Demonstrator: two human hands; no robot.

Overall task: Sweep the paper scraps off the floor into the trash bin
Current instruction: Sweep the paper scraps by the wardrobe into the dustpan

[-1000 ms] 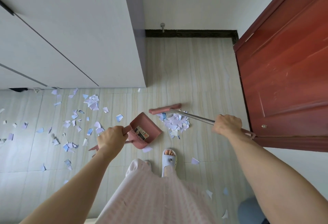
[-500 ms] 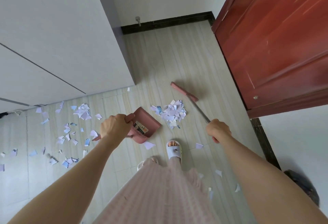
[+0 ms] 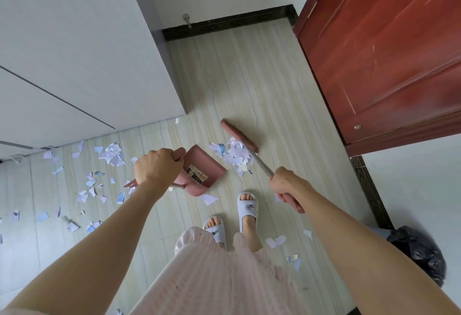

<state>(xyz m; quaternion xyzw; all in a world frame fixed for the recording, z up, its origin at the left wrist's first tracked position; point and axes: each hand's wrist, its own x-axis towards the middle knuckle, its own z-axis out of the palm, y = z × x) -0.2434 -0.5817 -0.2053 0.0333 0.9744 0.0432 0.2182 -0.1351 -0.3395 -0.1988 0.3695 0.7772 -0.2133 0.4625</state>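
— Where is the broom?
— The right hand (image 3: 287, 185) is curled round the metal-shafted pink broom (image 3: 252, 151), shaft slanting away leftward, head beside the gathered pile of white paper scraps (image 3: 233, 153).
— And the left hand (image 3: 154, 167)?
— Wrapped round the pink plastic dustpan (image 3: 202, 172) handle, left of that pile, mouth towards it.

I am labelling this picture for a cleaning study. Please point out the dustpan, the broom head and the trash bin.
dustpan (image 3: 208, 165): head view, on the flat pink tray.
broom head (image 3: 238, 137): head view, on the middle of the pink bar.
trash bin (image 3: 421, 252): head view, on the black bag lining it, at lower right.
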